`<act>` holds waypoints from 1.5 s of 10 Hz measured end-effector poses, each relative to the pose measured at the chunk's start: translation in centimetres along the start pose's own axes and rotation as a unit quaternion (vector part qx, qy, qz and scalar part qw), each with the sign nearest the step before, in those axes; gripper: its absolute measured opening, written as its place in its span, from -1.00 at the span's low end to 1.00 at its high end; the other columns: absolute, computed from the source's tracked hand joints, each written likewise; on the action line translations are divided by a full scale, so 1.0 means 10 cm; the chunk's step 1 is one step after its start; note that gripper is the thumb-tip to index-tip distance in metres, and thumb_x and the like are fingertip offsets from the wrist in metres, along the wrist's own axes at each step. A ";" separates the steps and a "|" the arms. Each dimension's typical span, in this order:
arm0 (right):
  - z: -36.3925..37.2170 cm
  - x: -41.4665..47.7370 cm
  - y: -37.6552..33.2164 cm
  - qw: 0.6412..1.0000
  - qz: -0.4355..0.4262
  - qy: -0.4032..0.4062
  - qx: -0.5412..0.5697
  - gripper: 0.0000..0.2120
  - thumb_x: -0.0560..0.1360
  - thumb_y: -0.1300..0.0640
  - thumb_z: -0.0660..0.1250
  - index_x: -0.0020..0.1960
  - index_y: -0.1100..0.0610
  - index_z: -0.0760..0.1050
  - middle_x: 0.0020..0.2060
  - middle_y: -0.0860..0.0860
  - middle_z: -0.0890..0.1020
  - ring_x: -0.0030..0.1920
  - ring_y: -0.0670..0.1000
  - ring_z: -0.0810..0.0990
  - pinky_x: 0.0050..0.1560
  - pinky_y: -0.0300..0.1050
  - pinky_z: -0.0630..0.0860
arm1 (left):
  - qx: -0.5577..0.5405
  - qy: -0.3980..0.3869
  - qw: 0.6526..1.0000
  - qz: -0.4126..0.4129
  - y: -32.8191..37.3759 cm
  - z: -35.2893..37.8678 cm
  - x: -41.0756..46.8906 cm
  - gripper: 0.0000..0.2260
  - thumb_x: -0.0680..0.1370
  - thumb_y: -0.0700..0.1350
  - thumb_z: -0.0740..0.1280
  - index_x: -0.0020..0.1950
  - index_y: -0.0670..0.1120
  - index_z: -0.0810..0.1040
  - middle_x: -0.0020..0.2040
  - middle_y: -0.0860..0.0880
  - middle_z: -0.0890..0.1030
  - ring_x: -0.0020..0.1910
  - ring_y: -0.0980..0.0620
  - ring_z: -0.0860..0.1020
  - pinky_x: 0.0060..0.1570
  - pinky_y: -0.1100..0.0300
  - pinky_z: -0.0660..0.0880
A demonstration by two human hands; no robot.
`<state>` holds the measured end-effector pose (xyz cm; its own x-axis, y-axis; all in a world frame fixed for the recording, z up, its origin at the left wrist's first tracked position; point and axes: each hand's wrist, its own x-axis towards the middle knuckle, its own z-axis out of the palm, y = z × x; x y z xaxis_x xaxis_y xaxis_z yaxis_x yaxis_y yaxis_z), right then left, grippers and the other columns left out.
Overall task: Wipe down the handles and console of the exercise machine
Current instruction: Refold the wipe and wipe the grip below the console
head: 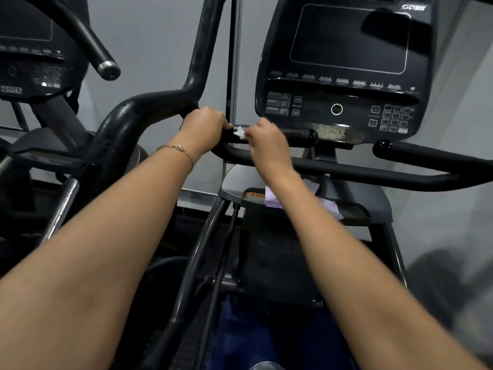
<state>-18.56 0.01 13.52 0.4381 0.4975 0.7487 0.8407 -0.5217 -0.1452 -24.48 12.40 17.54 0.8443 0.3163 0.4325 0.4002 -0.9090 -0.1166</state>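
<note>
A black exercise machine fills the view, its console with a dark screen and keypads at the upper right. My left hand is closed around the left handle near its inner end. Just to its right, my right hand pinches a small white wipe against the short black grip bar below the console. The wipe is mostly hidden by my fingers. A long horizontal handlebar runs across under the console to the right.
A pale purple cloth or packet lies on the grey tray beneath the handlebar, partly behind my right forearm. A second machine's console and a handle end stand at the left. A grey wall lies behind.
</note>
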 end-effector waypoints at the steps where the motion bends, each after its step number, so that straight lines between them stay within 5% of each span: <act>1: 0.32 -0.34 -0.04 0.847 0.307 0.064 0.430 -0.84 0.52 0.29 0.26 0.03 0.30 0.57 -0.19 0.05 0.56 -0.21 -0.05 0.54 -0.20 -0.17 0.44 | 0.005 -0.011 1.000 -0.002 0.03 -0.03 0.06 -0.71 0.60 -0.24 0.16 0.28 -0.11 0.51 0.11 -0.20 0.55 0.08 -0.21 0.54 0.01 0.02 0.49; 2: 0.62 -0.29 -0.04 0.421 0.550 0.051 0.719 -0.85 0.56 0.36 0.16 -0.14 0.31 0.46 -0.39 0.13 0.60 -0.48 -0.08 0.61 -0.45 -0.28 0.51 | 0.025 -0.019 0.999 0.015 0.06 -0.02 0.10 -0.70 0.56 -0.32 0.14 0.25 -0.16 0.51 0.09 -0.21 0.53 0.04 -0.20 0.53 -0.07 0.04 0.47; 3: 0.79 -0.06 -0.07 0.411 0.512 0.002 0.754 -0.77 0.59 0.32 0.10 -0.23 0.19 0.34 -0.54 0.00 0.56 -0.65 -0.18 0.50 -0.53 -0.38 0.46 | 0.048 -0.030 0.998 0.024 0.03 -0.03 0.11 -0.68 0.57 -0.30 0.15 0.29 -0.13 0.48 0.08 -0.20 0.52 -0.03 -0.17 0.51 -0.11 0.06 0.45; 4: 0.76 0.13 -0.21 0.375 0.510 -0.001 0.774 -0.84 0.55 0.39 0.16 -0.19 0.25 0.38 -0.33 0.12 0.48 -0.65 -0.04 0.52 -0.61 -0.30 0.46 | 0.058 -0.033 0.997 0.026 0.01 -0.01 0.11 -0.67 0.60 -0.27 0.16 0.34 -0.08 0.45 0.02 -0.16 0.51 -0.05 -0.16 0.51 -0.12 0.07 0.47; 5: 0.68 0.15 -0.25 0.238 0.516 0.051 0.821 -0.85 0.52 0.43 0.19 -0.21 0.31 0.40 -0.44 0.20 0.51 -0.56 0.05 0.54 -0.62 -0.25 0.47 | 0.069 -0.031 0.997 0.029 0.02 0.00 0.09 -0.68 0.59 -0.26 0.17 0.34 -0.08 0.44 0.01 -0.16 0.50 -0.04 -0.16 0.52 -0.15 0.08 0.45; 6: 0.58 0.07 -0.14 0.160 0.516 0.114 0.834 -0.97 0.51 0.42 0.23 -0.08 0.36 0.44 -0.45 0.25 0.53 -0.41 0.07 0.60 -0.33 -0.27 0.58 | 0.063 -0.029 0.997 0.029 0.04 -0.02 0.06 -0.68 0.57 -0.28 0.19 0.32 -0.12 0.45 0.08 -0.19 0.52 0.05 -0.18 0.53 -0.13 0.10 0.43; 7: 0.41 -0.09 -0.01 0.114 0.492 0.153 0.849 -0.79 0.49 0.43 0.24 0.12 0.34 0.43 -0.27 0.27 0.50 -0.33 0.13 0.55 -0.28 -0.16 0.62 | 0.056 -0.022 0.998 0.025 0.06 -0.01 0.05 -0.68 0.58 -0.27 0.18 0.33 -0.12 0.45 0.10 -0.19 0.53 0.07 -0.19 0.54 -0.09 0.08 0.45; 8: 0.08 -0.28 -0.05 0.133 0.405 0.142 0.893 -0.93 0.48 0.41 0.22 -0.05 0.38 0.45 -0.28 0.26 0.55 -0.35 0.11 0.58 -0.48 -0.14 0.60 | 0.056 -0.023 0.998 0.026 0.05 0.00 0.03 -0.67 0.59 -0.27 0.17 0.35 -0.10 0.43 0.10 -0.19 0.53 0.06 -0.18 0.54 -0.05 0.07 0.48; 9: -0.24 -0.21 0.01 0.463 0.396 0.175 0.773 -0.89 0.51 0.37 0.23 -0.12 0.24 0.51 -0.36 0.07 0.63 -0.40 -0.05 0.61 -0.41 -0.29 0.57 | 0.056 -0.022 0.998 0.026 0.07 0.00 0.00 -0.67 0.59 -0.29 0.16 0.35 -0.11 0.43 0.10 -0.19 0.53 0.06 -0.18 0.54 -0.06 0.08 0.48; 10: -0.43 0.10 -0.02 0.876 0.213 0.197 0.385 -0.81 0.50 0.36 0.24 0.01 0.19 0.57 -0.12 -0.03 0.60 -0.13 -0.10 0.56 -0.17 -0.49 0.44 | 0.055 -0.021 0.998 0.023 0.07 0.00 0.01 -0.67 0.58 -0.30 0.16 0.34 -0.12 0.44 0.10 -0.19 0.53 0.05 -0.18 0.54 -0.09 0.08 0.47; 11: -0.27 0.42 -0.19 0.992 0.080 0.063 0.077 -0.76 0.55 0.31 0.17 0.15 0.22 0.54 0.07 0.11 0.55 0.03 0.04 0.54 -0.02 -0.29 0.46 | 0.056 -0.023 0.998 0.017 0.07 0.01 0.01 -0.69 0.57 -0.30 0.15 0.28 -0.15 0.47 0.10 -0.20 0.55 0.08 -0.19 0.54 -0.10 0.07 0.45; 12: 0.00 0.42 -0.39 0.992 0.007 -0.069 -0.107 -0.77 0.56 0.32 0.15 0.15 0.28 0.50 0.15 0.19 0.47 0.17 0.16 0.45 0.08 -0.07 0.45 | 0.057 -0.015 0.998 0.007 0.08 0.02 -0.01 -0.77 0.57 -0.33 0.13 0.16 -0.25 0.49 0.11 -0.21 0.57 0.12 -0.19 0.54 0.00 0.03 0.49; 15: -0.42 0.18 0.10 0.978 0.063 -0.058 -0.191 -0.73 0.48 0.46 0.17 0.16 0.38 0.47 0.23 0.26 0.40 0.21 0.23 0.39 0.12 0.00 0.44 | 0.064 -0.034 0.997 0.019 0.09 0.00 -0.03 -0.63 0.57 -0.31 0.17 0.36 -0.10 0.41 0.10 -0.19 0.54 0.06 -0.18 0.55 -0.06 0.06 0.51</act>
<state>-18.29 -2.49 17.43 0.5831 0.4757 0.6586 0.6067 -0.7941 0.0365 -24.39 11.47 17.32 0.8805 0.3035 0.3641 0.4055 -0.8801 -0.2471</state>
